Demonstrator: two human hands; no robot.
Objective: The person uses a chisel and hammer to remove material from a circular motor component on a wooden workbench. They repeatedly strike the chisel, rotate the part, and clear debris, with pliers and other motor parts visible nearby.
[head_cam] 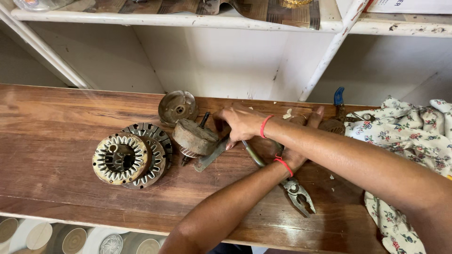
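The arms cross over the desk (pixel 56 141). The right hand (pixel 241 123), fingers curled, grips the rusty motor drum (pixel 194 137), bracing it on its side beside the toothed rings, shaft pointing up-right towards the wall. The left hand (pixel 301 141) lies further right (its grip hidden), pliers (pixel 297 193) just beside.

A long wooden counter (pixel 56 122) with a worn, glossy brown top runs across the view. Behind it stands a white wall (pixel 226 61) framed by chipped white-painted posts (pixel 329 51). A white shelf (pixel 165 19) sits overhead. Soft daylight falls evenly, leaving pale glare on the wood.
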